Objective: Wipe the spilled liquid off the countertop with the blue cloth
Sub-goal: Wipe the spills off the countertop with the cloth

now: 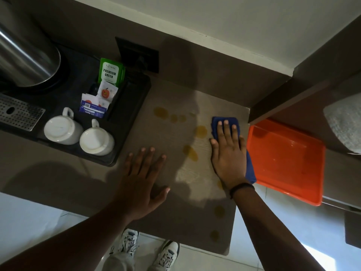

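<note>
The folded blue cloth [217,123] lies on the grey-brown countertop [166,137] near its right edge. My right hand [227,151] presses flat on top of the cloth with fingers spread, covering most of it. Yellow drops of spilled liquid [200,131] dot the countertop: several to the left of the cloth, an elongated one [190,152] beside my right thumb, and more near the front edge [219,211]. My left hand [144,178] rests flat and open on the countertop, left of the spill, holding nothing.
A black tray [134,106] on the left holds two upturned white cups [63,130], tea sachets [110,72] and a steel kettle [25,59]. An orange tray [283,159] sits lower, right of the countertop. The wall runs along the back; floor and shoes show below the front edge.
</note>
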